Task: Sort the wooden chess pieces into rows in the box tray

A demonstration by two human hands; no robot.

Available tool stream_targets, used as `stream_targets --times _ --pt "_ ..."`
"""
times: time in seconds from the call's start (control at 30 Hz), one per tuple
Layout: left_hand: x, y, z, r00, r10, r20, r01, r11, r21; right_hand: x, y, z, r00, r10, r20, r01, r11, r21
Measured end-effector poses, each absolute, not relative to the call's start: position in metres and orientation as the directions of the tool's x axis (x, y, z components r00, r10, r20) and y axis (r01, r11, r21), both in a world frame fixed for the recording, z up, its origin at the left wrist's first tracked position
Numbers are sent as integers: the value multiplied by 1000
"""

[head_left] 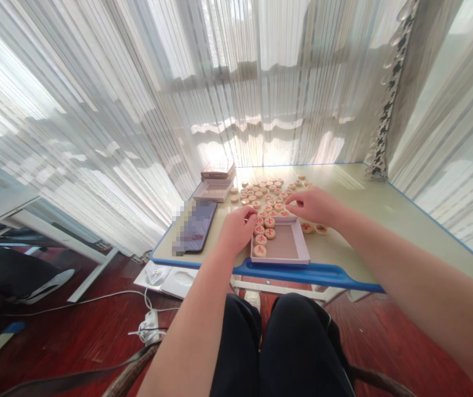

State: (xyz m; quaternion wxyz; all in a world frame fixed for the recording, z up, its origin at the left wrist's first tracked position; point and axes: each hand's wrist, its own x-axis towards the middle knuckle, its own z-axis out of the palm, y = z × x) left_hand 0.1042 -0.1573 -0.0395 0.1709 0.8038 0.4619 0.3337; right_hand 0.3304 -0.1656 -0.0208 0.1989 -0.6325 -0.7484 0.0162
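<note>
A shallow white box [302, 251] stands at the table's front edge. Xiangqi pieces with red characters, among them one piece [260, 251] in the near left corner, lie in rows along its left side. My left hand [238, 227] is at the box's upper left corner, its fingers curled beside the top pieces; what they hold, if anything, is hidden. Beyond the box's far right corner is my right hand [311, 204], thumb and forefinger slightly apart next to red-marked pieces [278, 207]. Many loose wooden pieces [258, 194] spread over the table behind both hands.
On the left of the table [352, 193] lies a dark tablet [201, 226], partly blurred out. Behind it are a second shallow box [213, 190] and a stacked box or book [217, 170]. Two pieces [321, 229] sit under my right forearm. Sheer curtains [261, 99] hang behind.
</note>
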Motion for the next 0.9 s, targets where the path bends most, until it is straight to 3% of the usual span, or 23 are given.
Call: stream_targets --times 0.3,0.9 --pt "105 -155 -39 373 859 350 636 -511 578 329 -161 -26 -179 968 176 941 221 -257" --pt "103 -154 -38 383 862 333 650 -507 566 329 -159 -26 -119 974 193 913 183 -364"
